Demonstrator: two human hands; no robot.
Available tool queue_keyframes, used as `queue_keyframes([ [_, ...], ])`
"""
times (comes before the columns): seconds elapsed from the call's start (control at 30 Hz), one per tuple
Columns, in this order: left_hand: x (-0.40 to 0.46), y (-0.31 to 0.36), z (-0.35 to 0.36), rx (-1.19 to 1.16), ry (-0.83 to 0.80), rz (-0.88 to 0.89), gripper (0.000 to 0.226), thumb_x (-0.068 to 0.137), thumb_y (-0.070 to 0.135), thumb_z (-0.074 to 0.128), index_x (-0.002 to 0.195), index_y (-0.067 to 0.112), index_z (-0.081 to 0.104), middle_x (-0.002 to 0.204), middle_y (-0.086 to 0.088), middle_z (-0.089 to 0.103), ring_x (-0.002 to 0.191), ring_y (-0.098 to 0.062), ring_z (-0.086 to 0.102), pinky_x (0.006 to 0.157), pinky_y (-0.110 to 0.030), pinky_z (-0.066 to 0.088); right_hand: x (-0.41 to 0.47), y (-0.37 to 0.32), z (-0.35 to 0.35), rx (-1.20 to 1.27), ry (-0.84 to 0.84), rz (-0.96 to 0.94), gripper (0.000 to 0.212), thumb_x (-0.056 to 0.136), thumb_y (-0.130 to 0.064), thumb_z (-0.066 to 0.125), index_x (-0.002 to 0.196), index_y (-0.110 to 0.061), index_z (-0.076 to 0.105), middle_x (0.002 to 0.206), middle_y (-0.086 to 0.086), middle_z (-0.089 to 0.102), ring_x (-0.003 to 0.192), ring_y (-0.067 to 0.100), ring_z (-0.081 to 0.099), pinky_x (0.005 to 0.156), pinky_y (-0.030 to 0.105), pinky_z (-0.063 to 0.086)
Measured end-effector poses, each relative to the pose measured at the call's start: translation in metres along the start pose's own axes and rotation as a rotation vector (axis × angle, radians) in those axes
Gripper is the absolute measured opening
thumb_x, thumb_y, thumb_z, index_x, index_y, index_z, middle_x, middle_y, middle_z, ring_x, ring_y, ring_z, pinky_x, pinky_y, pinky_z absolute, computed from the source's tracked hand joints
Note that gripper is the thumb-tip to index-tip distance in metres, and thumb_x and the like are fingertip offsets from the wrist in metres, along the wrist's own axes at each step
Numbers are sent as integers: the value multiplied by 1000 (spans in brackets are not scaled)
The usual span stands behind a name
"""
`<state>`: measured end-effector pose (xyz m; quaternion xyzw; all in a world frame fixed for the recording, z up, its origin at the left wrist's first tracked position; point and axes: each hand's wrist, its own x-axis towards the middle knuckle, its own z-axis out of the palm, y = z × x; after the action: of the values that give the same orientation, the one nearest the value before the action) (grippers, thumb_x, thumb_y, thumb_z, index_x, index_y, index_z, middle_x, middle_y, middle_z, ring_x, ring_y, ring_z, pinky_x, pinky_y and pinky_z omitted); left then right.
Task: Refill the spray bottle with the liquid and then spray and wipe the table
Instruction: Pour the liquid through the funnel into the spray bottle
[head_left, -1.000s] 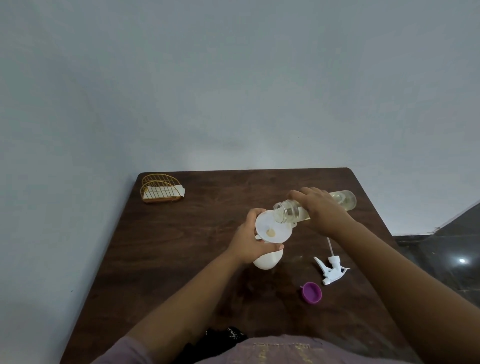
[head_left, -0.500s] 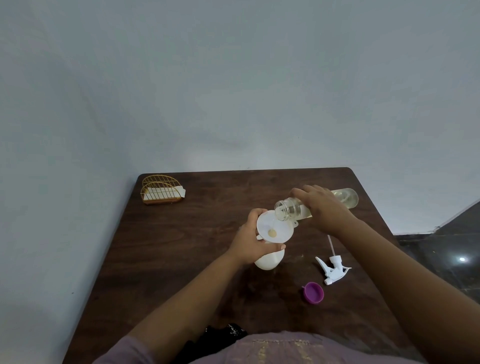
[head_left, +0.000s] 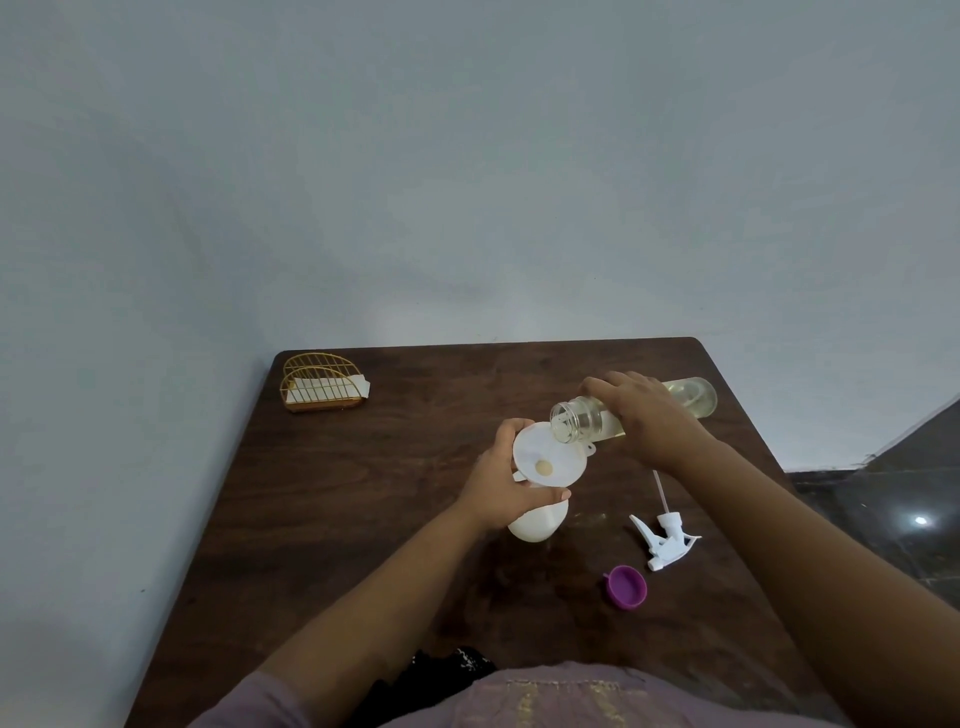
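A white spray bottle (head_left: 535, 522) stands on the dark wooden table (head_left: 374, 493) with a white funnel (head_left: 545, 457) in its neck. My left hand (head_left: 498, 483) grips the funnel and the bottle's top. My right hand (head_left: 644, 415) holds a clear bottle (head_left: 587, 421) of pale yellow liquid almost on its side, its open mouth over the funnel's far rim. A little liquid shows at the funnel's bottom hole. The white trigger sprayer head (head_left: 665, 538) with its tube lies on the table to the right, with a purple cap (head_left: 627, 585) in front of it.
A gold wire holder (head_left: 322, 387) with white napkins stands at the table's far left corner. The table meets a pale wall at the back and left. Dark floor shows past the right edge.
The clear bottle has drawn slightly right and tipped a bit flatter over the funnel. My left hand stays on the funnel.
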<state>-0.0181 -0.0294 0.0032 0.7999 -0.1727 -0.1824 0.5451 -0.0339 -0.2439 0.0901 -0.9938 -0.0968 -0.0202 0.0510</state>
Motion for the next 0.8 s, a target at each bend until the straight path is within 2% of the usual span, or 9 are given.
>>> queue_keyframes([
  [0.27, 1, -1, 0, 9, 0, -8, 82, 65, 30, 89, 128, 37, 36, 120, 21, 52, 111, -7, 55, 90, -34, 56, -2, 2, 0, 0, 16, 0, 45, 77, -17, 67, 119, -26, 51, 104, -1, 56, 96, 22, 51, 82, 32, 36],
  [0.8, 1, 0, 0, 37, 6, -8, 83, 66, 33, 89, 129, 37, 35, 123, 16, 50, 112, -10, 54, 89, -32, 56, 1, 2, 1, -2, 26, -6, 46, 77, -19, 69, 118, -27, 51, 106, -2, 57, 98, 22, 52, 84, 32, 36],
])
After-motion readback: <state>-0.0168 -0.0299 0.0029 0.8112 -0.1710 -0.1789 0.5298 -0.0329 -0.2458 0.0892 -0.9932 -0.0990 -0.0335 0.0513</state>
